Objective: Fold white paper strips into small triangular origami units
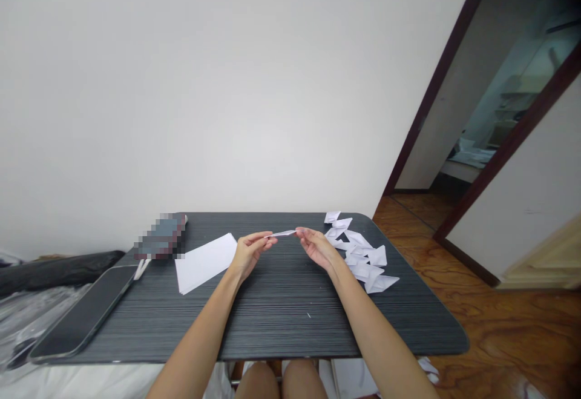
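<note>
A small folded white paper [284,233] is held up above the dark table, stretched sideways between my two hands. My left hand [251,252] pinches its left end between thumb and fingers. At the other end, my right hand [316,246] grips the paper's tip the same way. Seen nearly edge-on, the piece looks thin and narrow, so its full shape is hard to make out. Left of my hands lies a stack of flat white paper sheets [206,263]. Several folded paper pieces [358,253] lie in a loose pile beyond my right wrist.
The dark, ribbed table [281,314] stands against a white wall. A pixelated object [160,238] sits at its back left, and a dark flat panel [86,311] lies along the left edge. To the right are a wooden floor [499,320] and a doorway.
</note>
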{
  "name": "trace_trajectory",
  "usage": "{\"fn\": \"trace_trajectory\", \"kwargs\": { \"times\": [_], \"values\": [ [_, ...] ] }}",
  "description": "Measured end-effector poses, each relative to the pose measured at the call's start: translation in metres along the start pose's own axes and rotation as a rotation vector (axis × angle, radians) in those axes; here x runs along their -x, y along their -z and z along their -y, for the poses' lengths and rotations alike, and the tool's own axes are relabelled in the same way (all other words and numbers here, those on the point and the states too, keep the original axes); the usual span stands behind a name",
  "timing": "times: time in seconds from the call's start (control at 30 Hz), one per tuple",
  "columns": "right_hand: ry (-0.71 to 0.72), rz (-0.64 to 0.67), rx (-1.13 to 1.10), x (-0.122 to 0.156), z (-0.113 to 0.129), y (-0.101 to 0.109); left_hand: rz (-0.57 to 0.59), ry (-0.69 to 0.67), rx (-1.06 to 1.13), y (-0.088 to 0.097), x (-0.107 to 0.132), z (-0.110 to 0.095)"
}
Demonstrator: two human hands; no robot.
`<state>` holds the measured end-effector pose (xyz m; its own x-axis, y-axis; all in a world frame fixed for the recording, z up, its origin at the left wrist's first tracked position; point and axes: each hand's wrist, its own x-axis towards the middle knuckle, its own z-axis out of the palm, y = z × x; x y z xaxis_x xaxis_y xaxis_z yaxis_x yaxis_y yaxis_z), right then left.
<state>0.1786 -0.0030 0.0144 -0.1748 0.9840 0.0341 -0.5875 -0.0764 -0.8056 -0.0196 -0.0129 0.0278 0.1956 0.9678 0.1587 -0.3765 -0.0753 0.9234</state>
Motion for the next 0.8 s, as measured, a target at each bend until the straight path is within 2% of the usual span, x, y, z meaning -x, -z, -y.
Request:
{"fn": "trace_trajectory", "kwargs": {
  "times": [0.17, 0.27, 0.4, 0.5, 0.67, 0.8],
  "values": [
    [0.100, 0.057, 0.109, 0.001, -0.002, -0.006, -0.049, -0.067, -0.138, 0.001, -0.003, 0.004],
    [0.196, -0.029, 0.232, -0.003, -0.013, -0.010, -0.130, -0.105, -0.260, 0.002, -0.005, 0.011],
    [0.277, -0.194, 0.349, -0.009, -0.029, -0.015, -0.219, -0.102, -0.304, 0.001, -0.006, 0.018],
    [0.333, -0.236, 0.379, -0.009, -0.033, -0.018, -0.254, -0.140, -0.308, -0.002, -0.005, 0.020],
    [0.408, -0.217, 0.397, -0.005, -0.029, -0.021, -0.270, -0.217, -0.256, -0.008, -0.003, 0.016],
    [0.401, -0.147, 0.365, -0.001, -0.023, -0.025, -0.254, -0.201, -0.177, -0.007, -0.002, 0.012]
  ]
}}
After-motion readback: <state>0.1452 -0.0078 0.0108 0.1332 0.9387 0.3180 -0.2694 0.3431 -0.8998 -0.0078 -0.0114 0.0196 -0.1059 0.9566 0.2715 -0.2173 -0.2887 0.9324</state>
